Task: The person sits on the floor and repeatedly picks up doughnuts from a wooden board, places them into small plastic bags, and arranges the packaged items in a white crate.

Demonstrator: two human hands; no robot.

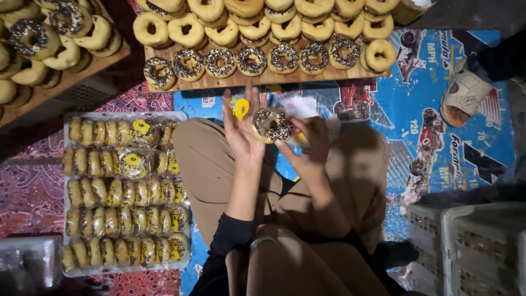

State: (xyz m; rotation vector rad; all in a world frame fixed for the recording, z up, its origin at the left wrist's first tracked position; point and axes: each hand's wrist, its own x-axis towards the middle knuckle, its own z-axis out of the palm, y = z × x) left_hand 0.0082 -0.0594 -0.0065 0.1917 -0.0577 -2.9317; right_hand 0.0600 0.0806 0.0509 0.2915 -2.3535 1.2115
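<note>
- The doughnut (pixel 272 124), round, chocolate-glazed and dotted with pale sprinkles, is being held up between the two hands, above the person's crossed legs and in front of the wooden board (pixel 263 79).
- The right hand (pixel 309 143) is gripping it from the right edge, thumb and fingertips closing on the rim, so this hand is carrying the weight.
- The left hand (pixel 241 126) is standing open beside it, palm facing the doughnut, fingers spread upward and just touching or nearly touching its left side; I cannot tell which.
- The ring is facing the camera, its hole showing, with no long axis to speak of.
- The tray of wrapped doughnuts (pixel 125 193) is lying on the floor well off to the left, nearer the left hand.
- The rows of doughnuts on the board are lying straight ahead, beyond both hands.
</note>
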